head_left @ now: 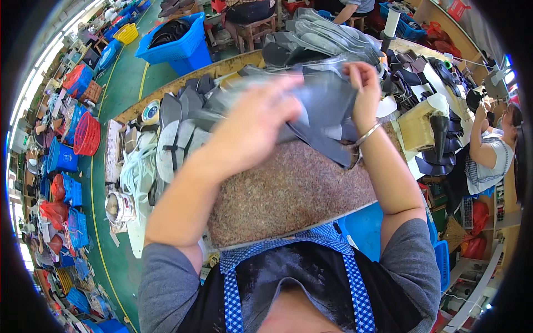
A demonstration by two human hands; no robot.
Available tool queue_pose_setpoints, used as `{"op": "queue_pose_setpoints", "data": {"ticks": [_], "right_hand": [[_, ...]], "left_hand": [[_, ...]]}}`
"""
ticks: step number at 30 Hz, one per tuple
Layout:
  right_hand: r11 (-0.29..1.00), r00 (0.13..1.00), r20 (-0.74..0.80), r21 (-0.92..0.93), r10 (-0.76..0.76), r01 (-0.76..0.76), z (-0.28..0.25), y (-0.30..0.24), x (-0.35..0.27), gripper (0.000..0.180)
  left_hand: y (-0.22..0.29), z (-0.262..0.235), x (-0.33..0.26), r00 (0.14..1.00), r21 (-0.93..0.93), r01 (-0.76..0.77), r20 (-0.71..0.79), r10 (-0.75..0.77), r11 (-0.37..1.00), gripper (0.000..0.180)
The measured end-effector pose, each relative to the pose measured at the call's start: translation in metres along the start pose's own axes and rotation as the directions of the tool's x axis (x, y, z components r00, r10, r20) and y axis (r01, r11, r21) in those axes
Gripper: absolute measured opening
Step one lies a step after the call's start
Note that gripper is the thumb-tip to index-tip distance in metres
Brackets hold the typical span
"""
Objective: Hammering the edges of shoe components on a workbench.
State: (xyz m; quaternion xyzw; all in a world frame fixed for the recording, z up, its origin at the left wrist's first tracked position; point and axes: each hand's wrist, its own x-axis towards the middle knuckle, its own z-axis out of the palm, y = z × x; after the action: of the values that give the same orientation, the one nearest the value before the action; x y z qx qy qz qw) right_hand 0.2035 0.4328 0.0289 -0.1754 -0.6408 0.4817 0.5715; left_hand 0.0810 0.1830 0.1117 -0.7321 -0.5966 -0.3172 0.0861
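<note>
My right hand (365, 91), a bangle on its wrist, is closed with fingertips together at the upper edge of a dark grey flat cut piece (333, 100). That piece looks like sheet leather or fabric and hangs over the stone-topped bench. Smeared by motion, my left hand (252, 125) is over the left side of the dark pieces; whether it grips anything cannot be made out. Behind both hands rises a heap of grey cut pieces (322, 36). More grey pieces (176, 130) are stacked on the bench to the left.
Nearest me is the speckled bench top (288, 188). At its left stand a roll of tape (150, 111), pale strips (136, 169) and a white tub (119, 207). A blue basket (175, 41) lies beyond. Another person (488, 150) works at right, beside dark shaped pieces (438, 139).
</note>
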Motion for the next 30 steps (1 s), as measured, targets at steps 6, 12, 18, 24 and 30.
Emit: {"op": "queue_pose_setpoints", "data": {"ticks": [6,12,18,24,30], "right_hand": [[0.827,0.923,0.363,-0.476,-0.125,0.299,-0.002,-0.057,-0.024,0.010],[0.670,0.349,0.921,-0.149,-0.174,0.727,0.018,-0.026,-0.061,0.036],[0.644,0.416,0.897,-0.230,-0.150,0.729,0.019,-0.002,-0.060,0.042],[0.993,0.441,0.897,-0.039,-0.014,0.111,0.001,-0.082,-0.108,0.038],[0.599,-0.056,0.770,-0.538,0.636,-0.593,-0.079,-0.081,-0.165,0.035]], "left_hand": [[-0.001,0.109,-0.064,0.993,0.175,0.038,-0.117,-0.018,0.984,0.026],[0.016,0.109,-0.086,0.985,-0.004,0.140,-0.098,-0.139,0.990,0.027],[0.094,0.010,-0.096,0.985,-0.235,0.040,0.173,0.001,0.971,0.020],[0.090,0.017,-0.119,0.827,-0.146,0.400,0.483,-0.288,0.905,0.024],[0.067,0.070,-0.135,0.804,-0.399,0.533,0.512,-0.301,0.746,0.019]]}}
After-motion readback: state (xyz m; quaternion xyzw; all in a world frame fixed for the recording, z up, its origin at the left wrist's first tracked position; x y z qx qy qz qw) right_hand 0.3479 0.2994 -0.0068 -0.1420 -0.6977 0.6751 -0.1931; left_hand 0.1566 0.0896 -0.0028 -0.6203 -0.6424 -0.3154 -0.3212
